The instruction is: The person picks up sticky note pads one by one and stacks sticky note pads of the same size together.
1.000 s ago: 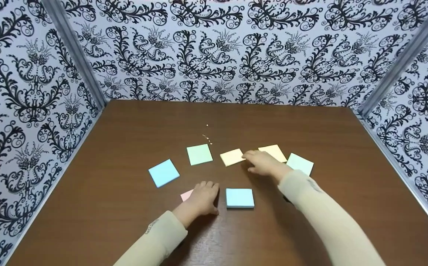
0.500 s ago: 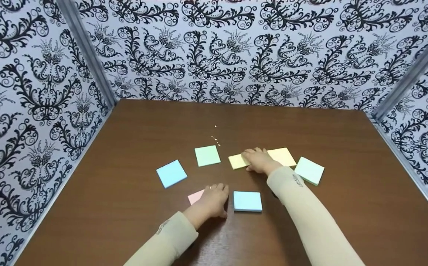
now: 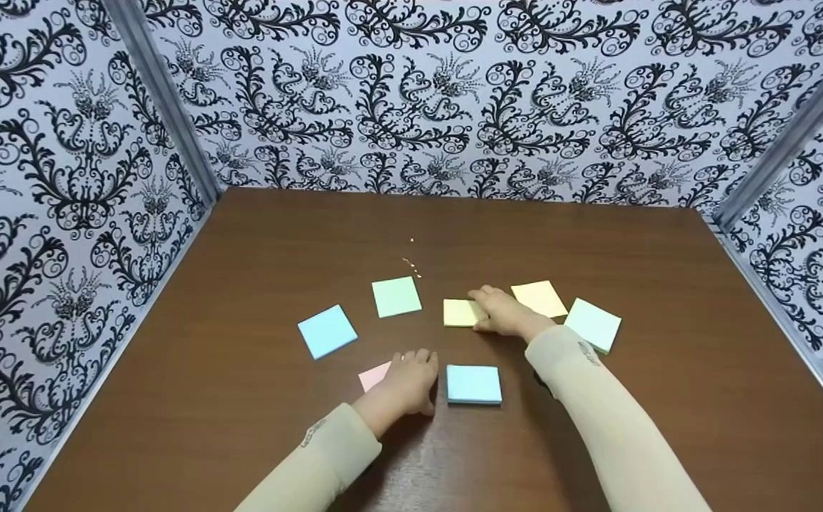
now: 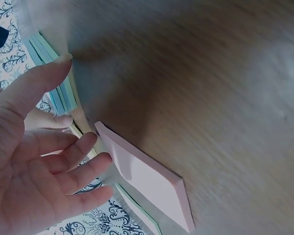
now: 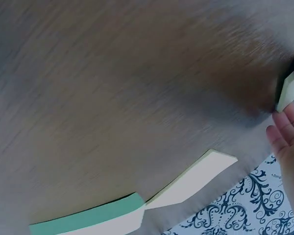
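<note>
Right grip (image 3: 505, 313) pinches a small yellow pad (image 3: 460, 313) jutting left.

At the right edge, my right hand (image 5: 290, 152), partly cropped, grips a pale note pad (image 5: 290, 92) between thumb and fingers. Along the bottom of the wooden table (image 5: 112, 122), a green-edged pad (image 5: 95, 218) and a yellow-edged pad (image 5: 188, 181) lie corner to corner, near a scroll-patterned wall (image 5: 235, 210).
</note>
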Motion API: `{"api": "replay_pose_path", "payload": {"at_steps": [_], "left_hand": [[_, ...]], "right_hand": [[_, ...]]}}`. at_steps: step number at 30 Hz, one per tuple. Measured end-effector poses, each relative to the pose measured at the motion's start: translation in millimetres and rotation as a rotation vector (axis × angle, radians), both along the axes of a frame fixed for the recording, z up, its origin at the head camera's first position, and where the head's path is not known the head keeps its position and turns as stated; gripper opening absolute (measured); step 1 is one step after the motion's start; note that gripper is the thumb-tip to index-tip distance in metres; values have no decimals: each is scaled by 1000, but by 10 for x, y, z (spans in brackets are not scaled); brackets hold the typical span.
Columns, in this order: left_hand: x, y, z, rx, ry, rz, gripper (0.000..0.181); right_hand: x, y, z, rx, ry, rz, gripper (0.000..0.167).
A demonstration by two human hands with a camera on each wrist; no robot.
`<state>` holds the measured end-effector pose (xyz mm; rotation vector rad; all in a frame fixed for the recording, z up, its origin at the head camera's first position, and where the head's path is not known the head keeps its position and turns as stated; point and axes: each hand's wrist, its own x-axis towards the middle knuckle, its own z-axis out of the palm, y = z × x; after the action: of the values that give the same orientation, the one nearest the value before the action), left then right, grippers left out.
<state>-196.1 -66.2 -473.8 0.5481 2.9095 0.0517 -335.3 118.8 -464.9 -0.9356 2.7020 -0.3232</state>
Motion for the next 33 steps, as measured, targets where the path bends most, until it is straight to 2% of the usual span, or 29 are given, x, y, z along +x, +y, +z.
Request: {"api": "replay_pose_path", "payload": {"at_steps": [4,5,9,13,21,26,33], "left_hand": [[1,3,9,-8,-13,-2,86],[35,18,102,-15,-35,7,84],[54,4,103,-6,-30,4,86],[51,-16,82,-2,-20,-4,86],[47,-45,92,3,-25,-6,85],[49,-35,100,18,-43,-3,85],[47,-12,93,30,-56,5,80]], "right_hand": [[8,85,-29,-44,16,17,65],[20,105,-33,-59,11,14,65],[117,164,-4,-135,-27,17,66],[274,200,71,-195,-23,61,67],[621,295,175,-273,102,183,62],[799,393,114,-331,203,231,56],[993,458,-8,-348,263,216,51]]}}
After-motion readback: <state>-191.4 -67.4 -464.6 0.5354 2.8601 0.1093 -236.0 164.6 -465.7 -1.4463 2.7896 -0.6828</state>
